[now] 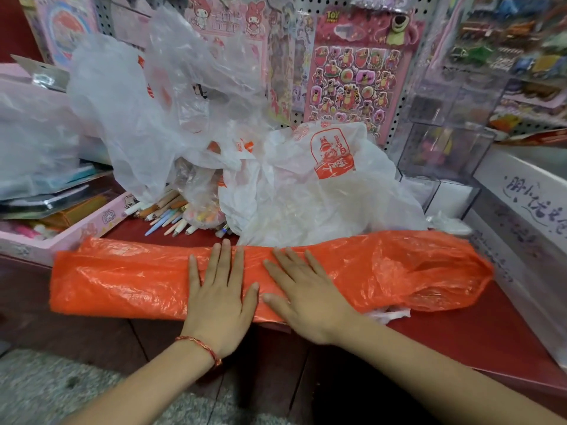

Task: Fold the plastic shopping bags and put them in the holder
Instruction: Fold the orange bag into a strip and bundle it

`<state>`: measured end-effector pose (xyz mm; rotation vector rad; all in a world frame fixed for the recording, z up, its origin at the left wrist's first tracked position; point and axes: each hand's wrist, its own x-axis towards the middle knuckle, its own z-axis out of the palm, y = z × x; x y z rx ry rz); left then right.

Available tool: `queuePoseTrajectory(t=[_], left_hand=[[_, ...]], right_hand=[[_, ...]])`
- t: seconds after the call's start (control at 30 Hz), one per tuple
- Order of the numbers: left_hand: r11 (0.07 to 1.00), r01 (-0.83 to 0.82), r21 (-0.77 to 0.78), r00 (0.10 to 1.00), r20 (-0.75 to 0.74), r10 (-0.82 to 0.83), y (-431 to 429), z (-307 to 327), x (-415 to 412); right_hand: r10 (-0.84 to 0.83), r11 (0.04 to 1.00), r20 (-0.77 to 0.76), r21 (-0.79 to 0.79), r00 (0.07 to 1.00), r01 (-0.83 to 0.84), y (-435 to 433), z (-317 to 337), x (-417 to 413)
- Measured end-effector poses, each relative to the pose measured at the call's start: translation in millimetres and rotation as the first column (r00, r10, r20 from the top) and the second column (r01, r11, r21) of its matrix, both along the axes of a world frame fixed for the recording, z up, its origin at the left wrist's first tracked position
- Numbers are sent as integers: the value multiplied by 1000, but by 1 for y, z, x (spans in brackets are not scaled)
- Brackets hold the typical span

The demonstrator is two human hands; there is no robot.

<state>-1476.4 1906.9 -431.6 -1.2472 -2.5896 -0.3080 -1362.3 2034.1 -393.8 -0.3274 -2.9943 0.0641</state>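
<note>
An orange plastic bag (122,277) lies folded into a long strip across the front of the red counter (478,329), its handle end puffed up at the right. My left hand (221,292) rests flat on the strip's middle, fingers spread. My right hand (303,292) presses flat beside it, just to the right. Behind the strip sits a crumpled white bag with an orange print (325,185). A heap of clear bags (147,96) rises at the back left. No bag holder can be made out for certain.
Pencils and pens (171,216) lie behind the strip, next to a pink box (76,231). Clear acrylic boxes (445,154) stand at the right. A pegboard with sticker sheets (352,69) forms the back wall. A white printed box (521,210) borders the right side.
</note>
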Motion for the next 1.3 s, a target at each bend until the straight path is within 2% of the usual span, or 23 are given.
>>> queuePoseTrajectory(t=[0.3, 0.43, 0.53, 0.6, 0.67, 0.77, 0.8, 0.87, 0.93, 1.0, 1.1, 1.2, 1.3], left_hand=[[997, -70, 45, 995, 69, 67, -45, 7, -48], [999, -13, 42, 987, 161, 6, -68, 12, -69], [1000, -9, 16, 987, 159, 6, -76, 12, -78], [997, -77, -5, 988, 133, 77, -86, 14, -85], [994, -106, 30, 994, 42, 105, -102, 18, -91], [987, 17, 161, 975, -220, 19, -122, 30, -91], [982, 76, 172, 960, -279, -25, -125, 34, -88], [977, 192, 91, 936, -316, -155, -122, 37, -77], [963, 252, -98, 911, -310, -270, -109, 26, -68], [950, 224, -220, 915, -287, -282, -94, 9, -61], [964, 180, -197, 942, -248, -226, -81, 1, -57], [954, 212, -211, 921, -284, -268, -82, 9, -55], [925, 337, -177, 860, -341, -379, -83, 16, -49]], right_hand=[[-143, 990, 123, 15, 982, 143, 56, -3, 25], [-171, 985, 157, -3, 973, 173, 68, 1, 37], [-194, 981, 163, 22, 967, 194, 76, 1, 47], [-185, 983, 163, 45, 969, 181, 79, 1, 50], [-186, 982, 158, 50, 970, 181, 83, 2, 51], [-191, 980, 117, 77, 975, 183, 86, 7, 53], [-197, 973, 80, 138, 977, 184, 84, 8, 52], [-218, 959, -78, 168, 973, 228, 69, 18, 47], [-133, 968, -194, 186, 972, 169, 54, 20, 38], [-4, 986, -188, 162, 982, 35, 26, 20, 28], [127, 984, -55, 135, 990, -118, -1, 8, 21], [92, 977, 59, 187, 994, -101, -1, -3, 22], [65, 982, 42, 177, 997, -71, -4, -6, 23]])
